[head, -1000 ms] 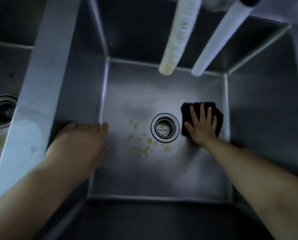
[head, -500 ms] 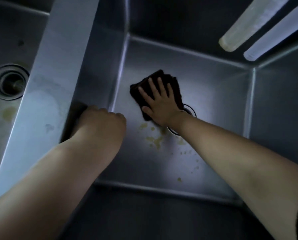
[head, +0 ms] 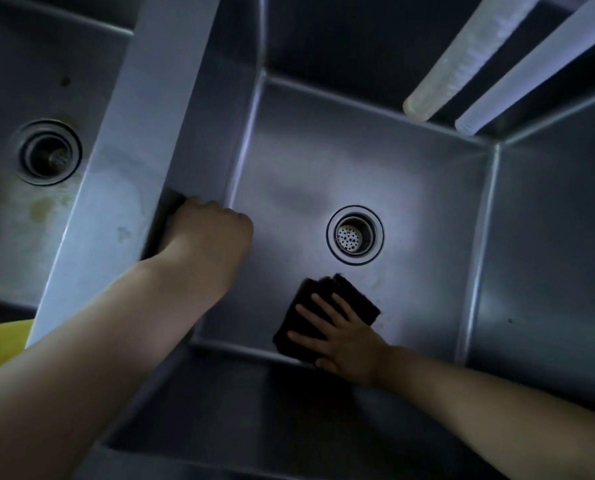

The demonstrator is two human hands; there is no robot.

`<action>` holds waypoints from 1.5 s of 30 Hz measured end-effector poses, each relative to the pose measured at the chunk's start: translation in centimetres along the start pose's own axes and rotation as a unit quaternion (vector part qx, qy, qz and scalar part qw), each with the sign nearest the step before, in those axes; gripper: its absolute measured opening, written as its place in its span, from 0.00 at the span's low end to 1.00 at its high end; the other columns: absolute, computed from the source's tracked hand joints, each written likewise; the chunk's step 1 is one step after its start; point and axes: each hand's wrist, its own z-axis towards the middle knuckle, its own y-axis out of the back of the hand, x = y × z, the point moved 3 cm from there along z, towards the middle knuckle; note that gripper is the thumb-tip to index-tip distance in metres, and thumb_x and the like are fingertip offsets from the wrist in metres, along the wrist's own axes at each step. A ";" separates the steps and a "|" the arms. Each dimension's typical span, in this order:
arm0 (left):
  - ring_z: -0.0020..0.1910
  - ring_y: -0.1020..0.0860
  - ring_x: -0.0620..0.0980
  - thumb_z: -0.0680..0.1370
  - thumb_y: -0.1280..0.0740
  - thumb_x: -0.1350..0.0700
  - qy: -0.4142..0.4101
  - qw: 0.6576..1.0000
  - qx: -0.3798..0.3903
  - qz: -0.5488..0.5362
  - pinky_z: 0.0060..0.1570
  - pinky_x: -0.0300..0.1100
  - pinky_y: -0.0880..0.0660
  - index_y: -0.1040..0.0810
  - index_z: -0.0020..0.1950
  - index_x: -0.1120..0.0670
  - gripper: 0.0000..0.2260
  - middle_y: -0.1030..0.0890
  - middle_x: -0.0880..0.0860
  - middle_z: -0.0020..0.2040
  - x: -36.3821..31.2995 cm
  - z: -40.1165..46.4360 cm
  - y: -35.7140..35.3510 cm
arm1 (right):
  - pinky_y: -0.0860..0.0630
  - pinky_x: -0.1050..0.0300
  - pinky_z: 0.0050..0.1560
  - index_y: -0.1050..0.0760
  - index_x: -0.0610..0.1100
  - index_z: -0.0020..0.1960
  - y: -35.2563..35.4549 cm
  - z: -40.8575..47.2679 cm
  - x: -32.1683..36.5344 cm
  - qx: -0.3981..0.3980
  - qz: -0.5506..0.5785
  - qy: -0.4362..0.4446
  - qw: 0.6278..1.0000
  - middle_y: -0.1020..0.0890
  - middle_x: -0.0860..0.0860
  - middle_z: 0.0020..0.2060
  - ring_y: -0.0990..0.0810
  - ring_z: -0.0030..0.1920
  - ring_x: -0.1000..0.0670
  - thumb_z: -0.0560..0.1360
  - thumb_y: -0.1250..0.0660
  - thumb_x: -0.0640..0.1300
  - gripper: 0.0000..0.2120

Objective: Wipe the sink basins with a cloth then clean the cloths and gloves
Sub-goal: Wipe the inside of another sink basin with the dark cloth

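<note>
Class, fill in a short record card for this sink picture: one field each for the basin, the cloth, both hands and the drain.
basin: stainless steel sink basin, floor bare
cloth: dark folded cloth, flat on the floor near the front wall
right hand: right hand, fingers spread, pressing the cloth
left hand: left hand, on a dark object against the left wall
drain: round perforated drain strainer, uncovered

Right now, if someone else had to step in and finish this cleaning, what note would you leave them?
Right hand: fingers spread flat, pressing the dark cloth on the basin floor by the near wall, below the drain.
Left hand: curled over a second dark cloth on the basin's left wall under the divider.
Done: the floor around the drain looks free of crumbs.
Left: stains in the left basin; then wash cloths and gloves.
</note>
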 end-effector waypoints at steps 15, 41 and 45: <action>0.44 0.22 0.56 0.72 0.37 0.55 -0.102 0.968 -0.227 -0.040 0.54 0.49 0.30 0.19 0.47 0.52 0.08 0.18 0.51 0.39 6.1 0.9 4.6 | 0.68 0.42 0.70 0.60 0.57 0.76 6.7 15.7 -15.4 -0.036 0.040 -0.225 0.973 0.58 0.46 0.77 0.63 0.75 0.40 0.78 0.49 0.62 0.32; 0.45 0.25 0.50 0.70 0.35 0.50 -0.102 0.979 -0.171 -0.051 0.54 0.42 0.37 0.24 0.39 0.48 0.04 0.22 0.47 0.36 5.8 0.8 5.6 | 0.59 0.31 0.69 0.48 0.52 0.76 3.4 12.1 -2.1 -0.018 0.036 -0.087 0.995 0.46 0.42 0.76 0.56 0.74 0.34 0.75 0.40 0.59 0.34; 0.47 0.25 0.49 0.70 0.37 0.49 -0.095 0.981 -0.160 -0.049 0.56 0.41 0.37 0.22 0.43 0.48 0.06 0.21 0.47 0.38 5.9 0.9 5.5 | 0.50 0.33 0.72 0.40 0.54 0.74 3.1 9.0 -2.8 -0.035 0.019 -0.052 0.998 0.37 0.46 0.74 0.44 0.73 0.37 0.74 0.38 0.60 0.31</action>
